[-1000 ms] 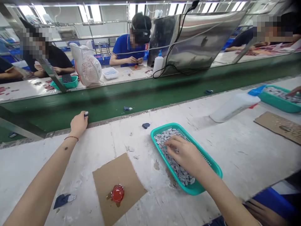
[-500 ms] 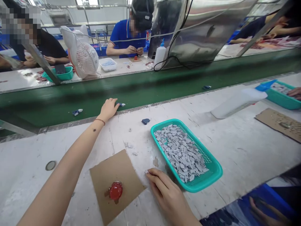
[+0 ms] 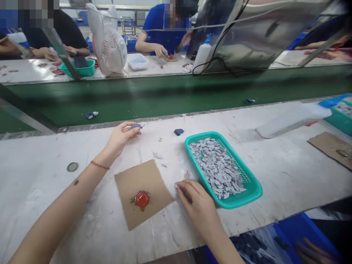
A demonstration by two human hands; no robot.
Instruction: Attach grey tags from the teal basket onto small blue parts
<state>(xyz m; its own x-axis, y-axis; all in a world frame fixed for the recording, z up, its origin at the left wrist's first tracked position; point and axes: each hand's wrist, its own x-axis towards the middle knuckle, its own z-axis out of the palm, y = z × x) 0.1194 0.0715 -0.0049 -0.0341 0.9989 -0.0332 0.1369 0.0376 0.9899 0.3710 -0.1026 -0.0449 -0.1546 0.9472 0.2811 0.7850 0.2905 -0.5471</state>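
My left hand pinches a small dark blue piece with a pale tip, held near the table's far edge. Between the thumb and fingers of my right hand is a small light-grey plastic piece, mostly hidden. Just right of that hand, a green basket holds many similar grey pieces. Left of it lies a cardboard square carrying a round red cap-like dish, with wet stains around it. Another dark blue piece rests beyond the basket.
A green conveyor belt runs behind the table, with blue pieces on it. A white bottle lies tilted at right. A bottle cap sits at left. A blue bin stands below the near edge. Co-workers sit across the belt.
My left hand has come back from the belt's edge with the dark blue piece in its fingers. My right hand stays beside the basket in a pinch. The camera view has shifted.
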